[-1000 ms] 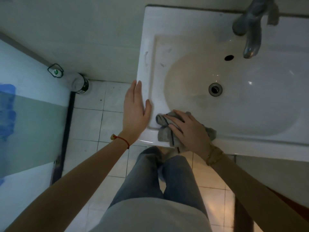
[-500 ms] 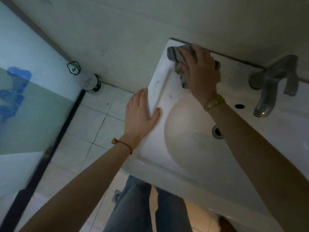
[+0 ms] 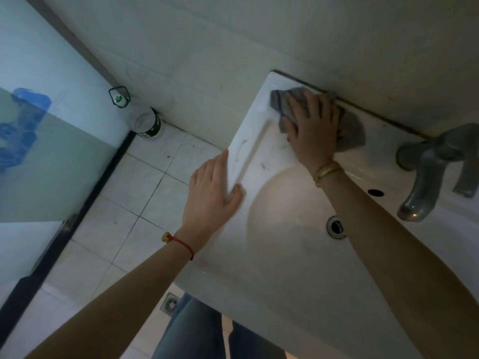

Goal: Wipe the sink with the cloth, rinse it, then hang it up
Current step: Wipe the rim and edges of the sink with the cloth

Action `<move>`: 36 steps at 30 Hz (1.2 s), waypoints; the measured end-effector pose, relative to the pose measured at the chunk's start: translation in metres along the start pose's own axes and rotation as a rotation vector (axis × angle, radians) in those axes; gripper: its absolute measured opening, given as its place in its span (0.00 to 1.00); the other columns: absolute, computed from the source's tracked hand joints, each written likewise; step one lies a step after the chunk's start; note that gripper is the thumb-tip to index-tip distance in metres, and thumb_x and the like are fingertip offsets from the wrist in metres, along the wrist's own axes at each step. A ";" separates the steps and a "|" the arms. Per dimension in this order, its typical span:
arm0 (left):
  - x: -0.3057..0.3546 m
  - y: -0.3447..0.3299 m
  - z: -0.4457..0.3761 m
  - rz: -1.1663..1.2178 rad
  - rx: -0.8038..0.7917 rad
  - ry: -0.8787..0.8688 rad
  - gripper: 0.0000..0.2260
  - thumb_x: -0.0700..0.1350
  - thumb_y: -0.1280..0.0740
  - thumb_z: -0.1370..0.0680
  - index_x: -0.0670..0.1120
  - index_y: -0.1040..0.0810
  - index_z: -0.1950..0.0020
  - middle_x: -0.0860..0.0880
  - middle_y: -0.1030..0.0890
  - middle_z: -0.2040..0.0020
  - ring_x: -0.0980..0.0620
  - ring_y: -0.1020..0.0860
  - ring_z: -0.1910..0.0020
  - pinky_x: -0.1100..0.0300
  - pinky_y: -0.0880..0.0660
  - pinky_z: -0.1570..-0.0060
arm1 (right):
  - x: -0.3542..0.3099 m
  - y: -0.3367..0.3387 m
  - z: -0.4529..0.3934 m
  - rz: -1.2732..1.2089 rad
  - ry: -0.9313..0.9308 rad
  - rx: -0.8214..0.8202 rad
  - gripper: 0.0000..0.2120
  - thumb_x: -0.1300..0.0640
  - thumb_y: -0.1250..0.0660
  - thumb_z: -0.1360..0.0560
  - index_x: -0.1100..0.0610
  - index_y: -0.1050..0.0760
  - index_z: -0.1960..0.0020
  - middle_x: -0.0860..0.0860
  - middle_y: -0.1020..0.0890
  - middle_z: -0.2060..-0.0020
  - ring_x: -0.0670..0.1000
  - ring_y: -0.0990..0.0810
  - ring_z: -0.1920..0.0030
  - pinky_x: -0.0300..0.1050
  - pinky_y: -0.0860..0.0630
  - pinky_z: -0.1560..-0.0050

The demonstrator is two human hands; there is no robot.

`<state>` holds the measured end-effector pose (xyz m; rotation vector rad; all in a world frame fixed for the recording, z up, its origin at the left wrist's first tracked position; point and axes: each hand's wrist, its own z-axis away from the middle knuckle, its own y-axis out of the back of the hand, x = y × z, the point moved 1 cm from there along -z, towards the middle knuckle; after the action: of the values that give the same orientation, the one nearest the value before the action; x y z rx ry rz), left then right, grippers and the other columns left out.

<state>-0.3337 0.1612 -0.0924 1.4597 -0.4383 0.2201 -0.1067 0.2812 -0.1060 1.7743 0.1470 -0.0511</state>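
A white ceramic sink [image 3: 259, 255] fills the right half of the view, with a metal drain [image 3: 336, 226] in its bowl. My right hand [image 3: 312, 130] presses a grey cloth [image 3: 281, 101] flat onto the sink's back left corner, close to the wall. The cloth spreads out under and to the right of the hand. My left hand [image 3: 212, 195] lies flat on the sink's left rim, fingers together, holding nothing.
A grey metal tap [image 3: 430, 174] stands at the sink's back right, with an overflow hole [image 3: 375, 193] below it. On the tiled floor by the wall stands a bottle [image 3: 145, 120]. A glass partition [image 3: 51, 151] is at left and a floor drain [image 3: 169, 304] below the sink.
My right hand carried the cloth from the sink's front rim up to the back left corner and now rubs slightly rightward there. My left hand stayed on the left rim.
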 end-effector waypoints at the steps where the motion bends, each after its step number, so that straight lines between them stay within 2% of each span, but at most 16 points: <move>1: 0.000 0.000 0.000 -0.008 0.001 0.001 0.31 0.54 0.40 0.20 0.46 0.47 0.20 0.48 0.31 0.29 0.49 0.34 0.30 0.54 0.41 0.27 | -0.010 -0.003 -0.009 0.003 0.035 -0.011 0.22 0.42 0.46 0.20 0.46 0.32 0.28 0.53 0.29 0.30 0.62 0.30 0.33 0.59 0.36 0.34; 5: 0.001 0.001 0.000 -0.028 0.003 0.008 0.31 0.54 0.40 0.20 0.46 0.46 0.20 0.48 0.30 0.29 0.49 0.33 0.30 0.55 0.42 0.28 | 0.022 0.006 0.014 0.035 0.124 -0.017 0.24 0.41 0.47 0.19 0.48 0.36 0.26 0.54 0.33 0.27 0.60 0.32 0.31 0.56 0.36 0.33; 8: 0.002 0.002 0.000 -0.016 -0.002 0.014 0.31 0.54 0.39 0.20 0.46 0.46 0.20 0.49 0.30 0.30 0.50 0.33 0.31 0.55 0.41 0.28 | 0.073 0.018 0.063 0.059 -0.100 0.018 0.24 0.40 0.48 0.18 0.51 0.35 0.27 0.57 0.33 0.28 0.62 0.33 0.31 0.57 0.36 0.33; 11: 0.003 0.003 0.000 -0.020 -0.004 0.012 0.31 0.53 0.39 0.20 0.46 0.46 0.20 0.48 0.30 0.29 0.49 0.33 0.30 0.55 0.41 0.28 | 0.064 0.017 0.053 0.059 -0.289 0.043 0.23 0.41 0.51 0.18 0.50 0.33 0.28 0.57 0.30 0.30 0.63 0.32 0.32 0.59 0.36 0.34; 12: 0.004 0.003 0.001 -0.023 -0.007 0.012 0.31 0.53 0.39 0.20 0.45 0.46 0.20 0.48 0.31 0.29 0.49 0.34 0.29 0.55 0.42 0.28 | 0.048 0.013 0.039 0.046 -0.256 0.022 0.23 0.42 0.50 0.18 0.48 0.35 0.27 0.56 0.31 0.30 0.63 0.33 0.31 0.59 0.37 0.33; 15: 0.005 0.005 0.001 -0.016 -0.006 0.021 0.32 0.54 0.39 0.20 0.46 0.46 0.20 0.48 0.30 0.29 0.49 0.33 0.30 0.55 0.41 0.28 | -0.004 0.003 0.003 -0.035 0.017 -0.054 0.23 0.43 0.47 0.20 0.46 0.36 0.26 0.54 0.32 0.28 0.61 0.34 0.31 0.59 0.39 0.33; 18: 0.005 0.004 0.000 -0.010 -0.002 0.023 0.32 0.54 0.38 0.21 0.47 0.46 0.20 0.48 0.29 0.30 0.49 0.32 0.31 0.55 0.41 0.29 | 0.008 0.006 0.007 -0.076 0.108 -0.098 0.24 0.43 0.46 0.20 0.48 0.37 0.25 0.55 0.37 0.26 0.60 0.37 0.28 0.58 0.39 0.29; 21: 0.005 0.003 0.001 -0.006 0.007 0.020 0.32 0.53 0.37 0.21 0.46 0.45 0.21 0.48 0.29 0.31 0.49 0.31 0.32 0.55 0.40 0.30 | 0.054 0.020 0.046 -0.029 0.017 -0.062 0.26 0.42 0.43 0.21 0.48 0.38 0.25 0.58 0.39 0.26 0.61 0.39 0.28 0.59 0.38 0.29; 23: 0.004 0.003 0.001 -0.009 0.019 0.021 0.32 0.52 0.36 0.21 0.45 0.44 0.21 0.48 0.28 0.32 0.48 0.31 0.32 0.54 0.39 0.31 | 0.075 0.030 0.065 -0.046 -0.130 0.016 0.24 0.42 0.40 0.22 0.49 0.32 0.28 0.60 0.37 0.29 0.62 0.38 0.32 0.59 0.37 0.31; 25: 0.004 0.003 0.001 -0.010 0.017 0.018 0.32 0.52 0.36 0.21 0.44 0.43 0.21 0.47 0.28 0.32 0.48 0.30 0.33 0.53 0.38 0.31 | 0.076 0.030 0.063 -0.016 -0.187 0.080 0.22 0.43 0.41 0.21 0.51 0.28 0.32 0.60 0.32 0.33 0.60 0.37 0.37 0.57 0.35 0.36; 28: 0.004 0.003 0.000 -0.018 0.014 0.013 0.31 0.53 0.37 0.21 0.44 0.43 0.21 0.48 0.28 0.32 0.48 0.30 0.33 0.53 0.37 0.31 | 0.039 0.017 0.027 0.007 -0.131 0.050 0.22 0.43 0.45 0.20 0.49 0.31 0.30 0.59 0.27 0.38 0.61 0.32 0.40 0.58 0.34 0.40; 31: 0.003 0.003 0.000 -0.019 0.012 0.019 0.31 0.54 0.38 0.21 0.45 0.43 0.21 0.48 0.28 0.32 0.48 0.30 0.33 0.54 0.38 0.31 | -0.002 0.005 0.000 -0.054 0.030 0.005 0.24 0.44 0.43 0.21 0.51 0.32 0.28 0.57 0.26 0.37 0.61 0.28 0.38 0.58 0.33 0.38; 34: 0.002 0.004 0.000 -0.018 0.014 0.024 0.31 0.55 0.38 0.21 0.47 0.44 0.21 0.50 0.28 0.32 0.49 0.30 0.33 0.53 0.38 0.30 | 0.017 0.010 0.017 -0.020 0.175 -0.021 0.27 0.44 0.42 0.21 0.53 0.38 0.24 0.55 0.32 0.28 0.59 0.35 0.29 0.58 0.39 0.28; 36: 0.003 0.004 0.000 -0.002 0.018 0.024 0.31 0.55 0.38 0.21 0.47 0.45 0.21 0.50 0.28 0.33 0.50 0.30 0.33 0.53 0.38 0.30 | 0.049 0.013 0.050 0.041 0.132 -0.017 0.29 0.43 0.42 0.20 0.54 0.41 0.23 0.56 0.36 0.25 0.60 0.40 0.25 0.60 0.43 0.25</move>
<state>-0.3330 0.1611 -0.0879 1.4734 -0.4161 0.2399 -0.0544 0.2334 -0.1096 1.7631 0.2056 0.0961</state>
